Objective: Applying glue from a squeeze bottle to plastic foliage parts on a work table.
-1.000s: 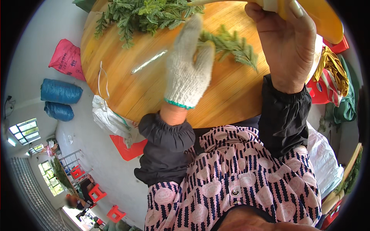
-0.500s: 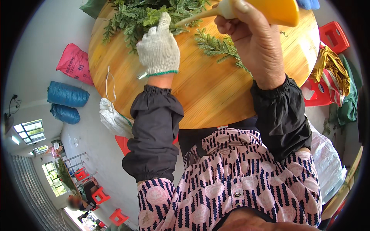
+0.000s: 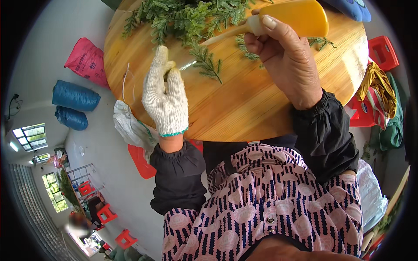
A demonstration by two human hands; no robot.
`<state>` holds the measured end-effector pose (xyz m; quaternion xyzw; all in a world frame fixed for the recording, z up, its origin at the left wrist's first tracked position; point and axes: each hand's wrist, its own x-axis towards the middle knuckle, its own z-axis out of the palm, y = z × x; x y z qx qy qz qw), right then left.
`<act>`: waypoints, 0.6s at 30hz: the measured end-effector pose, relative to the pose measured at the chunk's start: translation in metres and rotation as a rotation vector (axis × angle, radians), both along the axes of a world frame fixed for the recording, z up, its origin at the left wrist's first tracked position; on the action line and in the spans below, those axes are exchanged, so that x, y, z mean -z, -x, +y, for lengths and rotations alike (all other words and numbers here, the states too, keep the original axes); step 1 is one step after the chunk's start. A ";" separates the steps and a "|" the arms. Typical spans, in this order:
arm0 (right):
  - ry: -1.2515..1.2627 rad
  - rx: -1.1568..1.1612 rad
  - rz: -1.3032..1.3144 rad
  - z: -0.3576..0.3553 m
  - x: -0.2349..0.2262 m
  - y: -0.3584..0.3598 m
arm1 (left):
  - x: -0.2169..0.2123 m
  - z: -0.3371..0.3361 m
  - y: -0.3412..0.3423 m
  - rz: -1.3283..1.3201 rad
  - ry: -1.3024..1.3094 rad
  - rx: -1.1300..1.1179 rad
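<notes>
My right hand (image 3: 285,61) is bare and closed round a yellow squeeze bottle (image 3: 300,19) with a long tapered nozzle. The bottle lies sideways in the grip, its nozzle tip just above a small green fir sprig (image 3: 207,63). To the left, my left hand (image 3: 166,98) wears a white knit glove, thumb and fingers drawn together. A short, shiny pale strip (image 3: 188,65) shows between its fingertips and the sprig. Whether that strip is held or lies on the table, I cannot make out. Heaped fir branches (image 3: 187,19) cover the far side of the round wooden table (image 3: 235,108).
More fir twigs (image 3: 321,42) lie beyond the bottle. A blue cloth-like item (image 3: 350,8) rests at the table's far right edge. Red stools (image 3: 383,52) stand at the right. Pink (image 3: 89,63) and blue (image 3: 76,95) sacks are on the left; a white bag (image 3: 133,124) hangs near the table edge.
My left hand has drawn back from the fir heap toward me and its fingers have closed. The bottle has come lower and nearer. A small sprig now shows below the nozzle tip.
</notes>
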<state>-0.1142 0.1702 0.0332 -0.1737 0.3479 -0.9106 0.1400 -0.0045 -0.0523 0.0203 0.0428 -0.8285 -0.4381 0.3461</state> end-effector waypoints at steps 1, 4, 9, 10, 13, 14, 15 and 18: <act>-0.006 -0.005 0.004 0.001 -0.001 0.000 | -0.001 -0.001 0.004 0.029 0.068 -0.029; -0.057 0.089 0.106 0.003 0.000 0.003 | 0.003 -0.003 0.022 -0.021 0.118 0.089; -0.155 0.244 0.194 0.002 -0.007 -0.006 | 0.006 0.004 0.040 -0.210 0.548 0.094; -0.158 0.245 0.197 0.002 -0.007 -0.008 | 0.015 0.003 0.039 -0.219 0.538 0.051; -0.363 0.236 0.338 0.002 -0.007 -0.013 | 0.020 0.007 0.031 -0.305 0.456 -0.011; -0.533 0.266 0.476 0.002 -0.009 -0.015 | 0.021 0.007 0.031 -0.305 0.452 -0.008; -0.703 0.291 0.615 0.002 -0.011 -0.016 | 0.022 0.008 0.031 -0.304 0.444 -0.030; -0.646 0.243 0.584 -0.011 -0.009 -0.023 | 0.025 0.008 0.031 -0.308 0.471 -0.059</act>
